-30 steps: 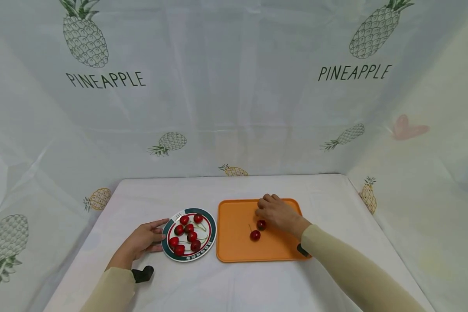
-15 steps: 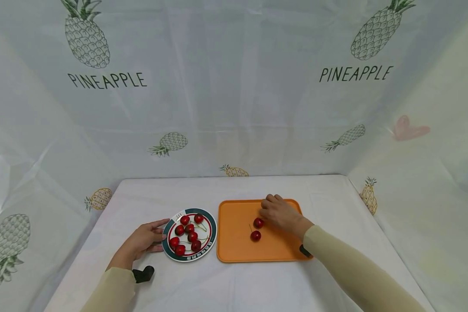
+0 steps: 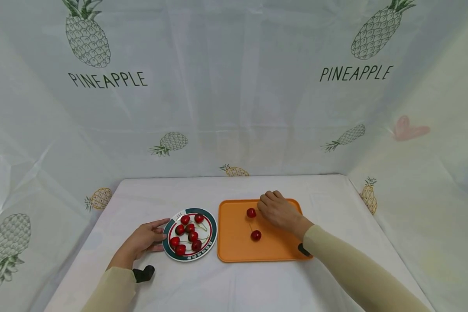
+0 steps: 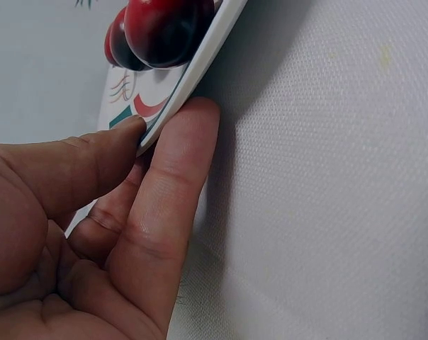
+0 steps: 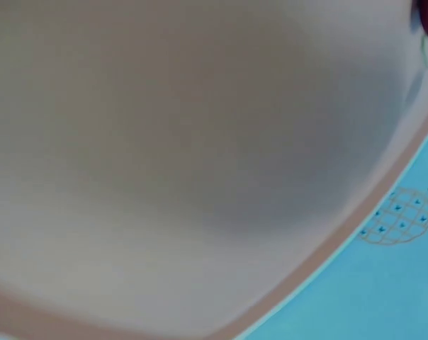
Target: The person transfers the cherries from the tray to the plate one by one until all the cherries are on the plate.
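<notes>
My left hand (image 3: 142, 238) pinches the left rim of a round plate (image 3: 212, 227) with a dark green border. In the left wrist view the thumb lies over the plate's edge (image 4: 200, 62) and a finger is under it. Several red cherries (image 3: 189, 228) with stems lie on the plate. My right hand (image 3: 278, 212), fingers curled, is over the far part of an orange tray (image 3: 234, 247). By its fingertips is a cherry (image 3: 251, 212), its thin stem running to the fingers, which hide the stem's end. Another cherry (image 3: 256, 235) with an upright stem sits nearer on the tray.
The tray stands just right of the plate on a white-covered table (image 3: 234, 281). Behind and at both sides hangs a pale sheet (image 3: 234, 95) printed with pineapples. A black wrist strap piece (image 3: 143, 274) sits by the left sleeve (image 3: 111, 290).
The cherry by my right hand has moved away from me and left, out from under the hand. That hand has shifted slightly farther back. The left hand and plate have stayed put.
</notes>
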Available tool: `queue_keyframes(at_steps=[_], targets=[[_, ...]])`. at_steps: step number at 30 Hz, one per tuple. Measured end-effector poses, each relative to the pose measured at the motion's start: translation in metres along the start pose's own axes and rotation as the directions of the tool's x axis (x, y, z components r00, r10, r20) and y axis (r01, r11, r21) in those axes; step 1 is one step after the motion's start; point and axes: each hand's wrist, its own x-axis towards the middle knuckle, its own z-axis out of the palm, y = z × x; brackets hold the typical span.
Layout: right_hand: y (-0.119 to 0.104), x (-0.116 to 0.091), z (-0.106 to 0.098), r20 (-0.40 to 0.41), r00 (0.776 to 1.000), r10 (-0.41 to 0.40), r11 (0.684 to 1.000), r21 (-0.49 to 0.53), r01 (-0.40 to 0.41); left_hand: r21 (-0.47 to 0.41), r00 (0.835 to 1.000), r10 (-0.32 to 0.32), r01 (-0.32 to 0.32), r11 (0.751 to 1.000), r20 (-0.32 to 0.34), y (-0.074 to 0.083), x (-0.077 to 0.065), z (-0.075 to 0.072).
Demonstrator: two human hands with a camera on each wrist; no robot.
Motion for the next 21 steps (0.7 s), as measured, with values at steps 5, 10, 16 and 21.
queue_keyframes(at_steps=[5, 10, 16, 21], targets=[[-0.007, 0.010, -0.006, -0.007, 1.000, -0.001, 1.000, -0.010, 0.001, -0.006, 1.000, 0.001, -0.001, 1.000, 0.010, 0.000, 0.000, -0.001], [-0.019, 0.023, -0.013, -0.003, 1.000, 0.001, 1.000, -0.008, -0.001, -0.008, 1.000, 0.002, -0.002, 1.000, 0.014, 0.000, 0.001, -0.001], [-0.042, 0.046, -0.019, -0.006, 1.000, 0.019, 1.000, 0.015, -0.019, -0.013, 1.000, 0.001, -0.001, 1.000, 0.018, -0.001, 0.004, -0.002], [-0.068, 0.067, -0.026, 0.015, 0.998, 0.063, 0.997, 0.052, -0.064, -0.012, 1.000, 0.003, -0.003, 1.000, 0.018, -0.001, 0.004, -0.002]])
